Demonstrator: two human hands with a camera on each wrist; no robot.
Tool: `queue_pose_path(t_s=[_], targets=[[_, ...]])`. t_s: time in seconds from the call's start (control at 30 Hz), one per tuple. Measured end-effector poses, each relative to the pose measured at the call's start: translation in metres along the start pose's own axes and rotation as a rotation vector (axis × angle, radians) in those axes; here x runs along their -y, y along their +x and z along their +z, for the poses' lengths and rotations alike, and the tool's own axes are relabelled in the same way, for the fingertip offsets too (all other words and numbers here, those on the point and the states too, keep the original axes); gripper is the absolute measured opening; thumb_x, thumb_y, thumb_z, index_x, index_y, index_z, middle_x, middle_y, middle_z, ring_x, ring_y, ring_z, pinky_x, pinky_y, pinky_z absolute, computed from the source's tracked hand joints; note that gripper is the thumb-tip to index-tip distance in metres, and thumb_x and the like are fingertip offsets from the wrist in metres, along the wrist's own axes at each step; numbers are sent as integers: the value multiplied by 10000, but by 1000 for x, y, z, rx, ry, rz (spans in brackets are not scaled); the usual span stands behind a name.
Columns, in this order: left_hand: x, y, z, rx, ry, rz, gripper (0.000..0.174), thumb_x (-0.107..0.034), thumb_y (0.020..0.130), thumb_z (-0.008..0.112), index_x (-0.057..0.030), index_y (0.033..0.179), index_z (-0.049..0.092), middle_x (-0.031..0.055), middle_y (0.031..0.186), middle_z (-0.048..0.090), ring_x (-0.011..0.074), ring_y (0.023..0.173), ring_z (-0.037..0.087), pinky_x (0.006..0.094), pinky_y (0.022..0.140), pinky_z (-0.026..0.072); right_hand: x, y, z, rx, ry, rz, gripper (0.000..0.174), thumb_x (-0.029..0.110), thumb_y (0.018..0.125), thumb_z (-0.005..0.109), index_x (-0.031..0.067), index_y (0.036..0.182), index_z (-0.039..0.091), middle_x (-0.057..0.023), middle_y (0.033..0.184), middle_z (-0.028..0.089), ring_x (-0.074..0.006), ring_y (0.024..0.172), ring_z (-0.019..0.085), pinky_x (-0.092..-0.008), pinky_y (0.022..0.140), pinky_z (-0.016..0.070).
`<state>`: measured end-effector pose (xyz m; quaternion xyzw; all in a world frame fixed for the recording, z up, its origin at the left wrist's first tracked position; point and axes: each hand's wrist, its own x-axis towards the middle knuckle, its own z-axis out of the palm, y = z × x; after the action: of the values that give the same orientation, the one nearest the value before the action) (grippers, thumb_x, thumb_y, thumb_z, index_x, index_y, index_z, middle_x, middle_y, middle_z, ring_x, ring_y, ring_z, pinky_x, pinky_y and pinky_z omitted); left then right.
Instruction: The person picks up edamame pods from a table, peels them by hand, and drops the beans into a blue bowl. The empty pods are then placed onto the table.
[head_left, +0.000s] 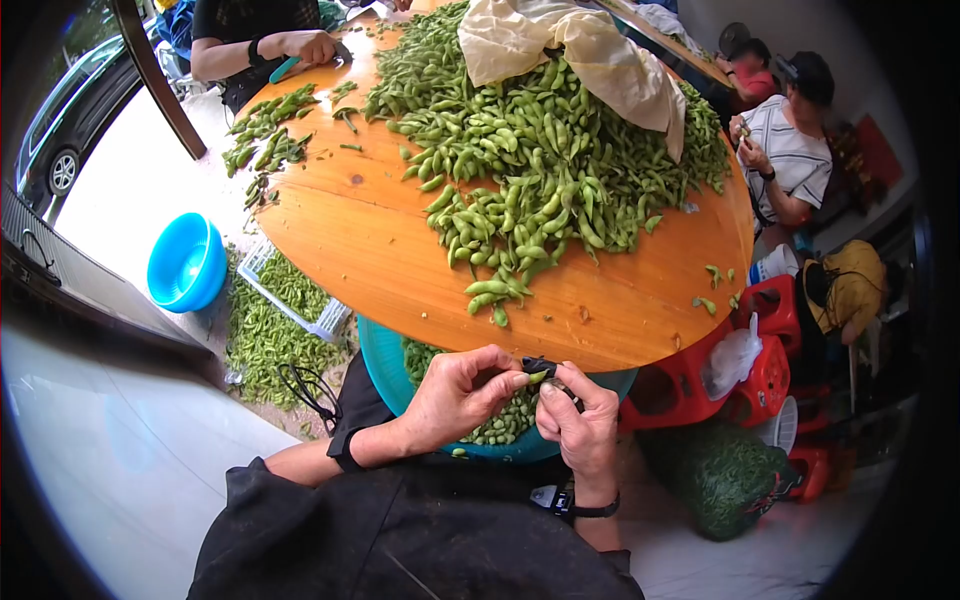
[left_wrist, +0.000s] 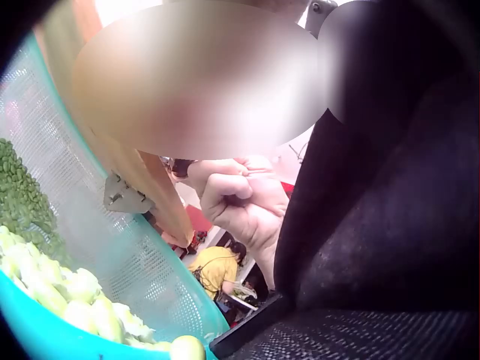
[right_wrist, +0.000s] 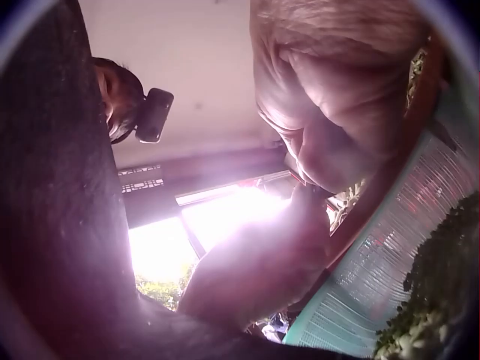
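Observation:
Over a teal basket [head_left: 375,365] at the table's near edge, my two hands meet in the head view. My left hand [head_left: 445,400] pinches one green edamame pod [head_left: 538,378] between thumb and fingers. Opposite it, the curled fingers of my right hand [head_left: 582,420] hold a small black thing [head_left: 540,365] against the pod; its kind cannot be told. Shelled green beans [head_left: 505,425] lie in the basket below. In the left wrist view the right hand [left_wrist: 244,199] shows with bent fingers. The right wrist view shows the right hand [right_wrist: 337,90] close up, the pod hidden.
A large heap of edamame pods [head_left: 550,150] covers much of the round wooden table [head_left: 340,220], under a cream cloth [head_left: 590,60]. More pods [head_left: 265,330] lie on the floor by a blue basin [head_left: 188,262]. Red stools [head_left: 765,375] and a green net sack [head_left: 715,485] stand right; other people sit around.

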<state>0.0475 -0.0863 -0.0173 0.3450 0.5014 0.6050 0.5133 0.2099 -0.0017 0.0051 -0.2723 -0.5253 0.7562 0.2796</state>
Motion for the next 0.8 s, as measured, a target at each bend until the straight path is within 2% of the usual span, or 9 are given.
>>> queue_pose_path(t_s=[0.07, 0.2, 0.3, 0.37, 0.4, 0.53, 0.63, 0.7, 0.8], targets=[[-1, -1, 3, -85, 325, 176, 140, -136, 968, 648, -3, 936, 619, -26, 680, 579, 33, 610, 522, 208, 543, 443, 5, -3, 1, 5, -21, -2, 235, -18, 955, 571, -107, 1171, 600, -18, 900, 490, -52, 589, 464, -218, 468, 347], [1, -1, 3, -90, 426, 267, 133, -131, 964, 653, -4, 952, 614, -22, 691, 580, 32, 616, 516, 214, 553, 453, 3, -3, -1, 10, -81, -31, 240, -18, 960, 561, -104, 1180, 603, -13, 882, 486, -55, 577, 462, -216, 462, 340], [5, 1, -1, 15, 24, 67, 132, -140, 973, 636, -12, 949, 618, 4, 699, 595, 66, 599, 531, 232, 509, 427, -1, -1, -7, 59, -16, -33, 250, -21, 960, 555, -99, 1193, 602, -7, 840, 483, -53, 563, 453, -216, 459, 335], [0, 5, -8, 246, -623, -294, 131, -142, 988, 608, -20, 939, 615, 24, 702, 612, 113, 551, 543, 231, 452, 376, -8, 0, -13, 85, 147, 2, 244, -23, 958, 556, -92, 1185, 608, -6, 827, 488, -53, 559, 449, -215, 458, 336], [0, 6, -8, 246, -624, -295, 131, -142, 988, 608, -20, 939, 615, 24, 702, 612, 113, 551, 543, 231, 452, 376, -9, 0, -15, 113, 308, 37, 237, -25, 955, 557, -84, 1178, 613, -5, 814, 494, -53, 554, 446, -215, 457, 336], [-3, 5, -7, 287, -677, -321, 123, -139, 976, 624, -26, 933, 600, 23, 711, 600, 104, 553, 540, 232, 440, 361, -6, 0, -13, 133, 263, 24, 217, -22, 960, 547, -61, 1158, 625, -8, 824, 515, -46, 553, 434, -210, 456, 337], [1, 3, -4, 248, -438, -123, 148, -141, 944, 678, -27, 897, 596, 3, 672, 590, 80, 552, 525, 238, 446, 359, 1, -2, 1, 47, -54, -35, 180, -26, 957, 549, -64, 1116, 626, -14, 829, 528, -46, 558, 461, -210, 456, 360], [7, 0, -4, 104, 38, -7, 199, -150, 919, 714, -13, 846, 591, -5, 620, 570, 65, 553, 514, 247, 467, 381, 0, -5, 7, 1, -285, -135, 144, -27, 949, 564, -85, 1072, 611, -26, 819, 524, -51, 569, 501, -215, 461, 387], [0, 0, -6, 90, 346, 201, 265, -211, 969, 647, 7, 827, 600, 14, 619, 587, 70, 557, 538, 248, 503, 430, -3, -5, 8, -37, -355, -188, 127, -32, 933, 584, -100, 1039, 599, -43, 817, 524, -66, 580, 535, -221, 465, 406]])
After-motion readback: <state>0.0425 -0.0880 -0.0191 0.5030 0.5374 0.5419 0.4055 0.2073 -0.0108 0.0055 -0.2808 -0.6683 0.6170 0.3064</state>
